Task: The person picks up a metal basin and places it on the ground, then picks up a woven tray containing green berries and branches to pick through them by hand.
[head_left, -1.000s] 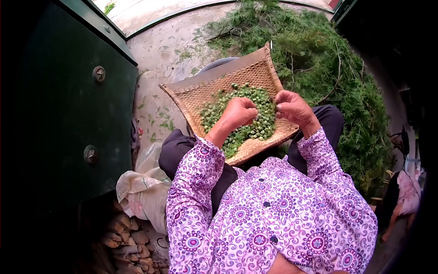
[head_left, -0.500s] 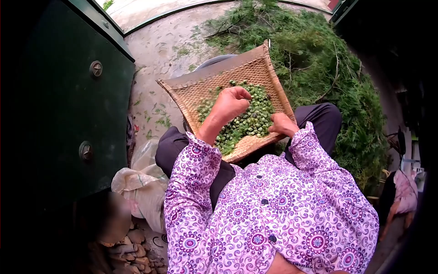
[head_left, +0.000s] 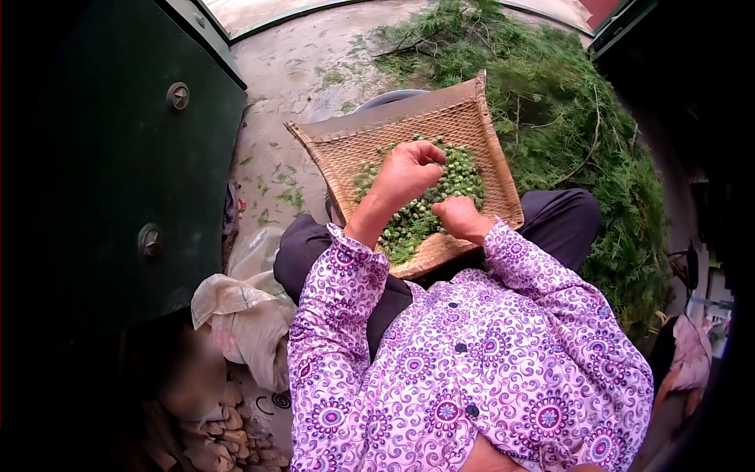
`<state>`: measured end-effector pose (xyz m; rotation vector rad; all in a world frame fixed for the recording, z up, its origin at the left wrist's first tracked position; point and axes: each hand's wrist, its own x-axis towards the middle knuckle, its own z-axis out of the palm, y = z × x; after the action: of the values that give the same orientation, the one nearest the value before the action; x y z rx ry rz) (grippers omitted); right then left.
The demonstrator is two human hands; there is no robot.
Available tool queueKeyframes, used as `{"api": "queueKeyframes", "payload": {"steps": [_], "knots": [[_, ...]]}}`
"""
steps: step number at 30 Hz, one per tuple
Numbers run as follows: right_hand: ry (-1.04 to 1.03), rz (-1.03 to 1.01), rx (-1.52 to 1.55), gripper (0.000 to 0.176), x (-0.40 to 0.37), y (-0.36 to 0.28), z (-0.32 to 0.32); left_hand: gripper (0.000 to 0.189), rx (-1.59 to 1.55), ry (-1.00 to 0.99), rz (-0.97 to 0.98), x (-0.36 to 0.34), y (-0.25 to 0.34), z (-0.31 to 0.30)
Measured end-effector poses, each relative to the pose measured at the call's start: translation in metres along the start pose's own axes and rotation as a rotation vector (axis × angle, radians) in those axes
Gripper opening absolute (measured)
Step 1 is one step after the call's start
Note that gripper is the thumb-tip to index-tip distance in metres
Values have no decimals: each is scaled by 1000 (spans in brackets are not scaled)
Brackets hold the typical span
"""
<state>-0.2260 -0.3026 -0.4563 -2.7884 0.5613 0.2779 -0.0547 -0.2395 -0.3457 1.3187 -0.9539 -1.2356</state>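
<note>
A woven basket tray [head_left: 346, 148] rests across my lap, tilted, with a pile of small green cones [head_left: 464, 177] in it. Above the middle of the pile is my left hand [head_left: 409, 169], its thumb and fingertips pinched together; whatever they hold is too small to make out. My right hand [head_left: 460, 216] is at the lower right part of the pile, fingers curled against the cones, and what is in them is hidden. Bits of green leaf [head_left: 403, 250] lie at the tray's near end.
Cut evergreen branches [head_left: 550, 102] are heaped on the floor at the right. A rim of a grey basin [head_left: 393, 97] shows behind the tray. A dark green door [head_left: 189, 157] stands at the left, a pale sack [head_left: 244, 315] and wood pieces [head_left: 228, 433] below it.
My right hand has moved left, from the tray's right edge in over the cones. My left hand stays over the pile, still pinched. The whole view has shifted slightly.
</note>
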Motion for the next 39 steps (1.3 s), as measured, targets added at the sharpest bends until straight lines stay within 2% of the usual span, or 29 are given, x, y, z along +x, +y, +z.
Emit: {"api": "queueKeyframes", "payload": {"steps": [2, 3, 5, 7, 8, 12, 14, 15, 17, 18, 19, 22, 25, 27, 28, 29, 32, 33, 35, 39], "knots": [[-87, -131, -112, 9, 13, -14, 14, 15, -8, 19, -4, -1, -1, -1], [-47, -162, -50, 11, 16, -16, 21, 15, -19, 28, -5, -3, 0, -2], [-176, -52, -163, 13, 25, -19, 35, 15, -59, 39, -21, -6, 4, -5], [-150, -12, -158, 13, 25, -19, 25, 15, -22, 63, 1, -5, 2, -9], [-200, 22, -171, 13, 26, -15, 23, 15, -40, 71, 1, -5, 2, -9], [-148, 185, 51, 10, 24, 1, 19, 14, -23, 56, 49, -5, 2, -10], [71, 50, 176, 7, 22, -4, 17, 15, -24, 48, 50, -5, 2, -10], [-27, -11, 255, 6, 27, -7, 17, 15, -18, 42, 56, -4, 4, -11], [-62, -118, 246, 5, 28, -19, 26, 15, -6, 47, 51, -5, 5, -10], [-62, -171, 148, 5, 27, -25, 25, 15, 2, 55, 42, -6, 6, -10], [-108, -138, 20, 6, 30, -24, 38, 15, 6, 58, 41, -6, 6, -10], [-127, -74, -22, 7, 28, -24, 50, 16, 4, 76, 20, -6, 4, -10], [-59, -182, 30, 8, 29, -15, 53, 16, 18, 67, 24, -6, 4, -11], [-4, -81, 344, 8, 27, -14, 46, 16, 0, 68, 27, -6, 4, -12], [-72, -77, 452, 8, 27, -18, 41, 16, -18, 63, 29, -6, 4, -11], [-136, -172, 485, 7, 28, -18, 43, 16, -21, 62, 24, -7, 4, -11], [-289, -260, 240, 12, 27, -43, 34, 16, 10, 73, 35, -5, 7, -9], [-269, -273, 242, 14, 25, -51, 32, 16, 13, 75, 33, -5, 6, -9], [-374, -268, 154, 15, 31, -62, 45, 16, 5, 62, 9, -5, 5, -9], [-359, -191, 158, 15, 34, -67, 62, 16, 36, 71, 13, -4, 5, -9]]}}
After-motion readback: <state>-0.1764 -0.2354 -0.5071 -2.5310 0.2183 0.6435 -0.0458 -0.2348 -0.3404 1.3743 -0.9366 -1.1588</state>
